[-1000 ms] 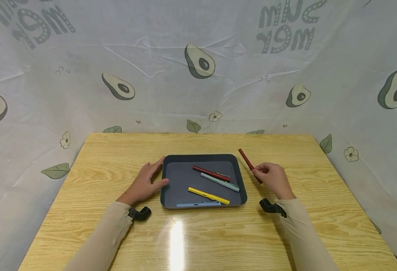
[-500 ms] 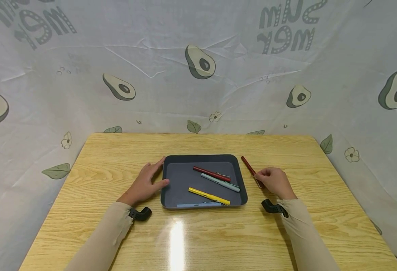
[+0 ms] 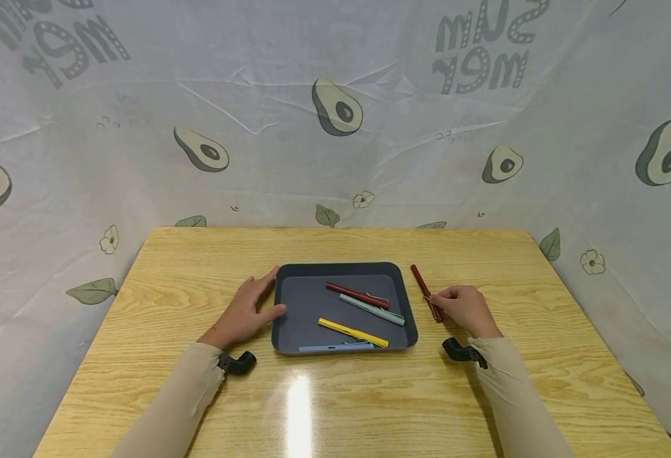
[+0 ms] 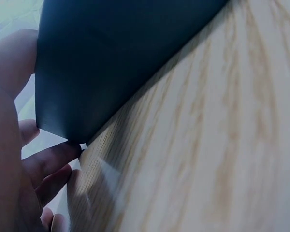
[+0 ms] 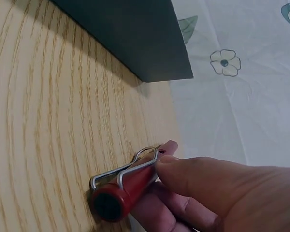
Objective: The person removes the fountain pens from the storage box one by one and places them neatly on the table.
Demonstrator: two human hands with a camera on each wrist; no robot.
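My right hand (image 3: 467, 309) pinches a dark red pen (image 3: 420, 280) between thumb and fingers, right of the tray. In the right wrist view, the pen (image 5: 141, 181) lies low along the wood, its wire clip upward and its dark round cap end toward the camera. My left hand (image 3: 246, 313) rests at the left side of a dark grey tray (image 3: 301, 305), fingers spread along the outside and thumb tip over the rim. The left wrist view has the fingers (image 4: 53, 159) touching the tray's corner (image 4: 82, 130).
Inside the tray lie another red pen (image 3: 358, 295), a pale green pen (image 3: 372, 309), a yellow pen (image 3: 353, 332) and a blue-grey pen (image 3: 329, 348) along the near wall. The wooden table (image 3: 358, 407) ends at a printed cloth (image 3: 266, 172) behind.
My right hand has brought the red pen slightly nearer and to the right, lower onto the table. The left hand and the tray have stayed put.
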